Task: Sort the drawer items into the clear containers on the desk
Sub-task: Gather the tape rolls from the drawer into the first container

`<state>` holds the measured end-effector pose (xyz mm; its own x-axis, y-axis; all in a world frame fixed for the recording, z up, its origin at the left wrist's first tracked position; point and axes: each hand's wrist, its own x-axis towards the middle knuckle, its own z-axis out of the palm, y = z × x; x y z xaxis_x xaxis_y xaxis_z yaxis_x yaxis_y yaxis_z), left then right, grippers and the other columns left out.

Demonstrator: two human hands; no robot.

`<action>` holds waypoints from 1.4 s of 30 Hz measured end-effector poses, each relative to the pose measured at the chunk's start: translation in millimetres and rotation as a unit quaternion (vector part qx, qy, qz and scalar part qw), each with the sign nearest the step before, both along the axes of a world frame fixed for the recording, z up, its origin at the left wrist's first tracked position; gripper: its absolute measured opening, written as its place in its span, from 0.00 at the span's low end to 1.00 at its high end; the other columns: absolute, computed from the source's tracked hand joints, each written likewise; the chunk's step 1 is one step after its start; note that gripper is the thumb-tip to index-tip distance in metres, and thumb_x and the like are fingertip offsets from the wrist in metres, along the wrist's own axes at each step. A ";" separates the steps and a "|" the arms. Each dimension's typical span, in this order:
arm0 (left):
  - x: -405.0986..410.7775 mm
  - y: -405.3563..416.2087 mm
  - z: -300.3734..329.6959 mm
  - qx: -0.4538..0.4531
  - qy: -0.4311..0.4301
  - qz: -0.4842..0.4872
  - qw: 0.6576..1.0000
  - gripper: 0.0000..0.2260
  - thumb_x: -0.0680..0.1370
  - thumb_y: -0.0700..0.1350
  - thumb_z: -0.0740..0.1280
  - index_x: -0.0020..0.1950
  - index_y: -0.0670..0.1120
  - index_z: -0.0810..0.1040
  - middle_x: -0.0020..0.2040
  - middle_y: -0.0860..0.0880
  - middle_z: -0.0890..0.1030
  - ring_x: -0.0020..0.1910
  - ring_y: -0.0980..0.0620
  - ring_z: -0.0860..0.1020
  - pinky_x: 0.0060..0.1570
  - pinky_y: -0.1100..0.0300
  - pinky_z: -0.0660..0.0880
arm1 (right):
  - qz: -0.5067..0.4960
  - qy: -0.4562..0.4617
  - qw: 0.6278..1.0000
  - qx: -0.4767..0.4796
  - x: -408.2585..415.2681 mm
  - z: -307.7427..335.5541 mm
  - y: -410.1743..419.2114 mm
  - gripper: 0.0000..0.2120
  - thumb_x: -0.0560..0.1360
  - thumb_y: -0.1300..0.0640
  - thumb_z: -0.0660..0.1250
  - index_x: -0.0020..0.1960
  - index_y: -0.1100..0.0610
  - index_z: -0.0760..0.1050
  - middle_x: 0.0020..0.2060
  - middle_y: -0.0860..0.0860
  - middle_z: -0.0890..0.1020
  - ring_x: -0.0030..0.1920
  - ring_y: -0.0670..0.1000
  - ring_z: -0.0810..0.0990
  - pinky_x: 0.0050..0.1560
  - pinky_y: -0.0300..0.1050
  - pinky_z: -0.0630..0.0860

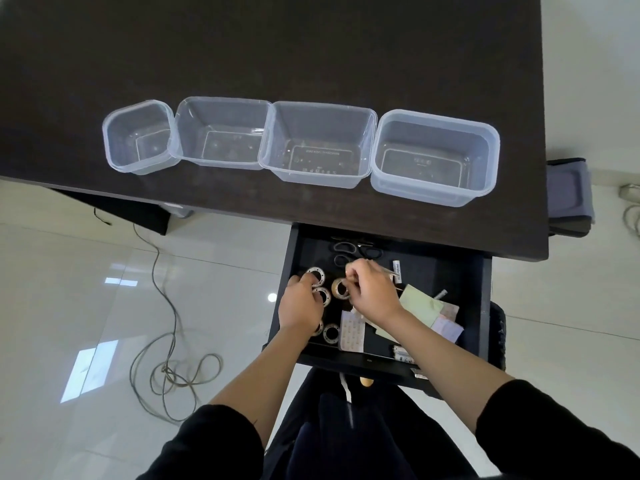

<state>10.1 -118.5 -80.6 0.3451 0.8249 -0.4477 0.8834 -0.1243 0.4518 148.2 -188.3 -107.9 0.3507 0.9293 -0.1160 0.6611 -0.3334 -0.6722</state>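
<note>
Four clear containers in a row across upper middle of frame on dark tabletop point(311, 46): small square container point(140, 137) at left, touching second container point(221, 133), touching third container point(318, 143), touching fourth container point(434, 155) at right; all four with nothing inside. Open black drawer point(474, 306) at center right of frame, below tabletop edge. Left hand point(299, 304) down in left part of drawer, fingers curled over tape rolls; top roll point(316, 276) just past fingertips, second roll point(322, 295) touching hand; grip on either cannot tell. Right hand point(372, 292) just right of it, fingers bent and pinched together near brown tape roll point(340, 288); what is pinched, if anything, cannot tell. Another tape roll point(331, 333) at lower left of drawer, beside white plaster strips point(352, 332). Black hair bands point(344, 248) at far end of drawer, near tabletop edge. White battery point(398, 271) right of right hand. Green sticky notes point(420, 301) and pale pink notes point(448, 328) at right part of drawer, overlapping. More batteries point(403, 354) along near wall of drawer. Grey cable point(169, 368) coiled on glossy white floor point(69, 271) at lower left of frame. Black sleeves at bottom of frame, forearms bare.
</note>
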 end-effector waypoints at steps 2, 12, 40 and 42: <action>-1.5 2.1 10.0 0.011 -0.017 0.007 1.000 0.14 0.77 0.39 0.60 0.62 0.45 0.74 0.58 0.44 0.75 0.50 0.44 0.77 0.48 0.55 0.73 | -0.026 -0.007 0.999 0.024 -2.6 9.5 -1.6 0.09 0.73 0.61 0.68 0.53 0.61 0.75 0.38 0.51 0.79 0.45 0.56 0.77 0.47 0.49 0.73; -24.0 35.4 51.2 0.069 -0.063 -0.007 0.996 0.11 0.77 0.40 0.61 0.59 0.45 0.75 0.55 0.45 0.75 0.47 0.45 0.78 0.46 0.54 0.74 | -0.062 -0.059 0.991 0.105 -24.0 62.4 20.3 0.11 0.74 0.60 0.68 0.54 0.51 0.82 0.41 0.47 0.80 0.43 0.51 0.78 0.42 0.49 0.76; -175.8 355.8 131.7 0.157 -0.098 -0.055 0.981 0.12 0.76 0.43 0.64 0.60 0.47 0.76 0.57 0.47 0.71 0.46 0.46 0.77 0.44 0.54 0.77 | 0.019 -0.134 0.984 0.118 -166.0 170.0 353.9 0.15 0.77 0.57 0.64 0.63 0.53 0.72 0.52 0.50 0.81 0.52 0.53 0.76 0.45 0.49 0.77; -169.4 371.0 124.5 0.148 -0.082 -0.060 0.984 0.12 0.76 0.43 0.64 0.59 0.48 0.76 0.57 0.48 0.72 0.46 0.47 0.77 0.45 0.54 0.77 | 0.041 -0.149 0.985 0.081 -162.2 165.2 372.0 0.15 0.76 0.57 0.64 0.62 0.53 0.71 0.52 0.51 0.81 0.51 0.52 0.76 0.46 0.48 0.76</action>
<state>-159.3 252.4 43.8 0.4946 0.8602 -0.1240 0.7732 -0.3704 0.5148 -13.9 183.7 57.3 0.2690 0.9540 0.1325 0.8575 -0.1746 -0.4840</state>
